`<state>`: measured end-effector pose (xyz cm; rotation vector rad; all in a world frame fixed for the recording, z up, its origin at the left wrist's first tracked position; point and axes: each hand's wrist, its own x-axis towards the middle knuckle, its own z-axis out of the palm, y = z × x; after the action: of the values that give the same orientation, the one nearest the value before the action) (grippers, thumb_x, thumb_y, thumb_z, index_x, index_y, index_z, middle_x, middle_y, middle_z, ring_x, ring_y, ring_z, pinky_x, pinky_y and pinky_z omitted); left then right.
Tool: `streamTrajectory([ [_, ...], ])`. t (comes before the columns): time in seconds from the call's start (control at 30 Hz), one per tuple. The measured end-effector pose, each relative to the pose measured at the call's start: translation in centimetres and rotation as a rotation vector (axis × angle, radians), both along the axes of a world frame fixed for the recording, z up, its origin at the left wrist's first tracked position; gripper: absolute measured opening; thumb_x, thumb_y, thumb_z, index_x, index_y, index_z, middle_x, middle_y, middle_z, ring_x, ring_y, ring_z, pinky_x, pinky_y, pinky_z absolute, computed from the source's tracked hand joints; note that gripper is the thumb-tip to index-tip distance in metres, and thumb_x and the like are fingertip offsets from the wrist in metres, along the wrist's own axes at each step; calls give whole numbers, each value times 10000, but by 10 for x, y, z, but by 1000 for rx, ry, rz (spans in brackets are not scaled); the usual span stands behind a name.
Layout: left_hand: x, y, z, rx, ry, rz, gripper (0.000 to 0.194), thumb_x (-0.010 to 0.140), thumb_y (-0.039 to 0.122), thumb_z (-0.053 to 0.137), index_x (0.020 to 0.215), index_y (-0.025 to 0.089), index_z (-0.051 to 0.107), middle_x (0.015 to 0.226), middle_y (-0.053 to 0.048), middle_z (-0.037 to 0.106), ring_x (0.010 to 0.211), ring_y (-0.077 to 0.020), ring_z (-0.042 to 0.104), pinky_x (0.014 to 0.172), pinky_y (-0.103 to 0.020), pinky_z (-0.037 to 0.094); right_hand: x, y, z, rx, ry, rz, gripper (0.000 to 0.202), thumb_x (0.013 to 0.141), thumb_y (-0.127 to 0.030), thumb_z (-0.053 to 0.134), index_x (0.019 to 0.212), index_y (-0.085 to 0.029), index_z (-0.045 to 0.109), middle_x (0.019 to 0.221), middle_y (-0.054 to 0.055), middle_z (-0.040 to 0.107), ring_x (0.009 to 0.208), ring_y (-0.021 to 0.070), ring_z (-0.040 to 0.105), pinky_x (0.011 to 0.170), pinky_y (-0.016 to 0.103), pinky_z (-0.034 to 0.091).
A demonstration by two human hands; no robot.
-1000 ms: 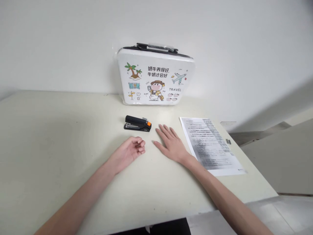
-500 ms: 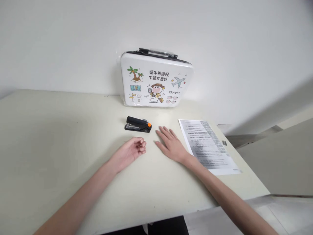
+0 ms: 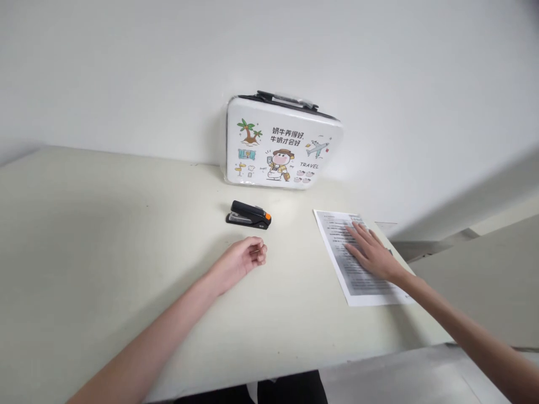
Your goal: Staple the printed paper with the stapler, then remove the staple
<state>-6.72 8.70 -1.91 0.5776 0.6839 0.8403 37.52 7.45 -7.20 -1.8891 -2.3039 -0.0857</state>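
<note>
My right hand (image 3: pixel 370 255) is spread over the printed sheet (image 3: pixel 337 247), palm down and fingers apart. The hand and wrist hide part of the page; whether the palm presses on it I cannot tell. Loosely curled, my left hand (image 3: pixel 244 259) rests on its side on the table, with nothing visible in its fingers. Just beyond it lies a black stapler (image 3: pixel 248 215) with an orange button at its right end. Neither hand touches the stapler.
A white carry case (image 3: pixel 282 143) with cartoon prints and a black handle leans against the wall (image 3: pixel 126 73) at the back of the pale table (image 3: pixel 105 235). The table's right edge runs close beside the sheet.
My right hand has moved right, from the bare table beside the stapler to over the sheet. The left hand stays curled near the stapler. The whole view has shifted slightly.
</note>
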Motion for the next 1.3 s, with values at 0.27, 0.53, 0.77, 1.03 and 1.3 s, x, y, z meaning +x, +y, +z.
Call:
streamTrajectory([
  [0.27, 1, -2, 3, 44, 22, -6, 217, 819, 243, 753, 715, 172, 577, 766, -25, 573, 678, -132, 483, 687, -295, 436, -36, -50, -18, 50, -2, 39, 656, 1115, -529, 272, 1719, -287, 183, 1757, 44, 247, 1635, 252, 196, 1330, 524, 229],
  [0.53, 1, -2, 3, 119, 37, 111, 225, 799, 294, 752, 753, 187, 560, 733, 11, 551, 621, -117, 454, 671, -289, 423, -117, -92, -5, 44, 44, 53, 677, 1127, -493, 319, 1725, -307, 64, 1775, 27, 172, 1644, 268, 161, 1337, 565, 212],
  [0.77, 1, -11, 6, 513, 398, 237, 260, 875, 377, 658, 708, 200, 570, 718, -2, 566, 702, -159, 500, 711, -290, 410, -192, -119, 18, 3, 56, 143, 725, 1087, -558, 420, 1721, -309, 170, 1767, 56, 206, 1622, 343, 247, 1290, 600, 320],
  [1.03, -17, -3, 6, 870, 893, 165, 252, 946, 421, 584, 802, 219, 629, 790, -6, 689, 768, -201, 638, 702, -291, 475, -283, -112, 40, 89, -18, 246, 602, 1069, -594, 442, 1577, -281, 528, 1589, 154, 534, 1440, 389, 509, 1225, 637, 367],
  [1.3, -62, 8, -11, 1206, 1168, 95, 252, 998, 416, 528, 890, 230, 661, 975, -60, 730, 1006, -265, 657, 946, -403, 505, -326, -89, 34, 111, 55, 236, 598, 1060, -583, 465, 1550, -255, 562, 1517, 190, 565, 1319, 391, 543, 1146, 624, 419],
])
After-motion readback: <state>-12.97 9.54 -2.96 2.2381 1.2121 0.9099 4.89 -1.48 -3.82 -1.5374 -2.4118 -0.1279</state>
